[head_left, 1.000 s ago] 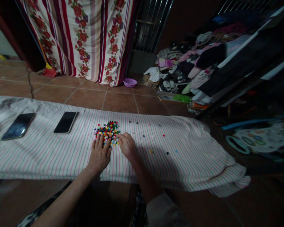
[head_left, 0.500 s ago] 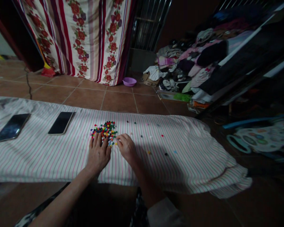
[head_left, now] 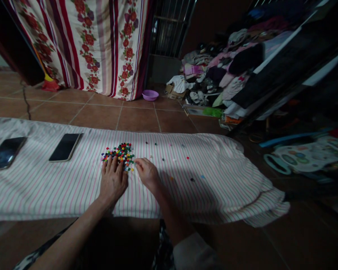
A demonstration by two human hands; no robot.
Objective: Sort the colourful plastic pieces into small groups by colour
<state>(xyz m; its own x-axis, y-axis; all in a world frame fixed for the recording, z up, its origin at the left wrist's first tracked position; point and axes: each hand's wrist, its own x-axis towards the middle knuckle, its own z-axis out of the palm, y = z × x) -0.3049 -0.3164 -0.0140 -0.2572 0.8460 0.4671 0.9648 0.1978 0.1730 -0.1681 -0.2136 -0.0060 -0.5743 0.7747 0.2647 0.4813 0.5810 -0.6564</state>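
Observation:
A heap of tiny, many-coloured pieces (head_left: 122,150), bead-like in size, lies on the striped cloth. My left hand (head_left: 114,180) rests palm down at the heap's near side, fingers stretched out and touching the pieces. At the heap's right edge, my right hand (head_left: 148,173) has thumb and forefinger pinched together; whatever is between them is too small to make out. Several single pieces lie spaced apart to the right, among them a red piece (head_left: 187,158), a blue piece (head_left: 202,176), a black piece (head_left: 192,179) and a yellow-orange piece (head_left: 171,178).
The striped cloth (head_left: 228,180) covers a long low surface. Two phones, a nearer-the-middle phone (head_left: 65,147) and a far-left phone (head_left: 6,153), lie on it. Beyond are a purple basin (head_left: 150,95), a floral curtain (head_left: 104,48) and a clothes pile (head_left: 214,71).
The camera view has turned a little, so most things appear farther left. My left hand stays on the heap; my right fingertips remain pinched at its edge, having moved slightly away from me.

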